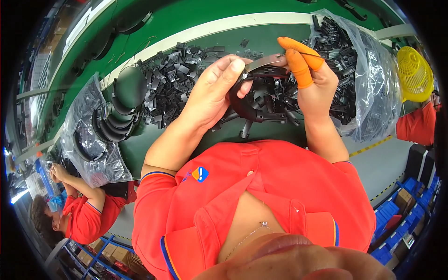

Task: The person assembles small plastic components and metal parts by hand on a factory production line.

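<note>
A curved black headphone headband (244,108) with a shiny metal strip (264,62) along its top is held up over the bench between my hands. My left hand (211,88) is closed round its left end, the thumb pressing on the strip. My right hand (318,87), with orange finger cots (300,65) on some fingers, pinches the right end of the strip. Exactly what sits between those fingertips is hidden. Below and behind the headband, loose black plastic parts (275,112) lie on the green bench, partly covered by my hands.
Small black pieces (170,79) are heaped left of my hands. Curved black headbands (114,123) rest by a clear plastic bag (74,121). Right, another bag (373,102) holds black parts beside a yellow basket (414,74). Co-workers sit left (91,212) and right (416,125).
</note>
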Motion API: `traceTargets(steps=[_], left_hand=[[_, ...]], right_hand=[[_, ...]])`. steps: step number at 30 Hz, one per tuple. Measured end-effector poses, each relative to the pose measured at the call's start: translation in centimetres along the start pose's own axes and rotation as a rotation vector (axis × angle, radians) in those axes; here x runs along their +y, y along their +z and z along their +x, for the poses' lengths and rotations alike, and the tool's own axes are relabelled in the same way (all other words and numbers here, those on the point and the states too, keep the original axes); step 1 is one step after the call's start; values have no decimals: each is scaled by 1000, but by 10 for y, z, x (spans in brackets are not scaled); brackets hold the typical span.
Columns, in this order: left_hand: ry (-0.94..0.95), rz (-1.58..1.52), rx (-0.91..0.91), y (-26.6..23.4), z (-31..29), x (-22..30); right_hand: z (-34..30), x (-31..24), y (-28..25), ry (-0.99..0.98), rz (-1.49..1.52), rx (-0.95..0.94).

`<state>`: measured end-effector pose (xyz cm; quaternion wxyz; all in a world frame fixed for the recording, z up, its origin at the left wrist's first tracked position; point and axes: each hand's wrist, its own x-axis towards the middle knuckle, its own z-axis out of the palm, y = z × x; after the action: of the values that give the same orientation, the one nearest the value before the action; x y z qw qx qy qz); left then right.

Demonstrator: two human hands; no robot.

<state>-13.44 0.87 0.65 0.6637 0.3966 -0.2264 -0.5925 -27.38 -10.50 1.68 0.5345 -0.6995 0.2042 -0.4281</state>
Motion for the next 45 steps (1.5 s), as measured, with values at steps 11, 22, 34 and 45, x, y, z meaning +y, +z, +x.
traceTargets(steps=[11,22,34,45], left_hand=[[33,20,12,0,1,-3],[243,123,-27,-4,7,-17],[419,638,30,-2,15,-23],[470,983,-101,4,8,-12]], right_hand=[[-11,5,-12,37,-49,-20],[-12,6,-11,227,155,-108],[-19,0,1,487,705,-136],[-12,3,1,472,269,-120]])
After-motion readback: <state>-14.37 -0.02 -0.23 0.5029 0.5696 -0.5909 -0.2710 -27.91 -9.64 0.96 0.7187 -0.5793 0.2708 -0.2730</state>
